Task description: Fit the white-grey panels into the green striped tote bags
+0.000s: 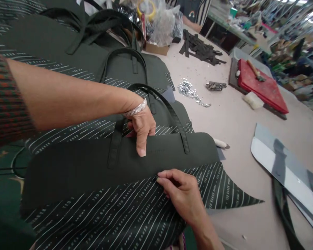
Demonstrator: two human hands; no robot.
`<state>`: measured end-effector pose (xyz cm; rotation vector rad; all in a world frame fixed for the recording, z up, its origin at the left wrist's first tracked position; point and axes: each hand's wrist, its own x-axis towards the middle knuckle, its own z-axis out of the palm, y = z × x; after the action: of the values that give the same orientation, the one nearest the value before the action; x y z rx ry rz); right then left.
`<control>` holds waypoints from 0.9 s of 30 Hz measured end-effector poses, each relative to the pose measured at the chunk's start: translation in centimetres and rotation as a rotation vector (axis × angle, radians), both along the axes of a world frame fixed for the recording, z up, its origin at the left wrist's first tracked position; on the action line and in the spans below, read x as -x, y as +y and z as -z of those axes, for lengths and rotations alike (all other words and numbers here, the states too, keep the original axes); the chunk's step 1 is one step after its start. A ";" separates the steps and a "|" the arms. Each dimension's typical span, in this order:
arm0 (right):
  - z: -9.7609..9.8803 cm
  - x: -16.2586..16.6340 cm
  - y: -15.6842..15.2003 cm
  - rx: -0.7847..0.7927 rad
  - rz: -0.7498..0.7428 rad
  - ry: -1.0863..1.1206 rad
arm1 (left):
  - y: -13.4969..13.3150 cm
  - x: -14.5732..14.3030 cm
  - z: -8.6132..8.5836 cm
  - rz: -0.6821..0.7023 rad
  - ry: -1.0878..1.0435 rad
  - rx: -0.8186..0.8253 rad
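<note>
A dark green bag panel (94, 166) with two handle straps lies on a striped printed lining (120, 215) at the table's near edge. My left hand (142, 130), a silver bracelet on its wrist, grips the panel's top edge between the straps, thumb pressed down on the front. My right hand (181, 192) pinches the lining just below the panel's lower edge, fingers closed. Behind these lies a stack of similar green bag pieces (67, 45) with looped handles.
On the beige table (237, 121) lie a red mat (266, 88) with a hammer on it, a pile of dark straps (200, 48), silver scraps (190, 91), plastic bags in a box (159, 24) and grey sheets (284, 170) at the right. Another person sits at the far side.
</note>
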<state>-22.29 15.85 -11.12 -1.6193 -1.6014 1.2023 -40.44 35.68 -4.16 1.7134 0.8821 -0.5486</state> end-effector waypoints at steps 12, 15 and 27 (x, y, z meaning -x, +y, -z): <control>-0.8 0.7 0.1 -0.204 -0.040 -0.092 | -1.7 -1.7 1.0 0.040 0.170 0.302; -0.7 0.7 0.2 -0.220 -0.048 -0.080 | -2.1 -1.6 1.4 -0.006 0.148 0.341; -0.4 0.9 0.2 -0.215 -0.042 -0.094 | -2.2 -0.9 2.7 -0.041 0.112 0.414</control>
<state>-23.18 16.07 -10.72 -1.5304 -1.7654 0.9503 -39.50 33.44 -6.84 1.2970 0.8140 -0.7481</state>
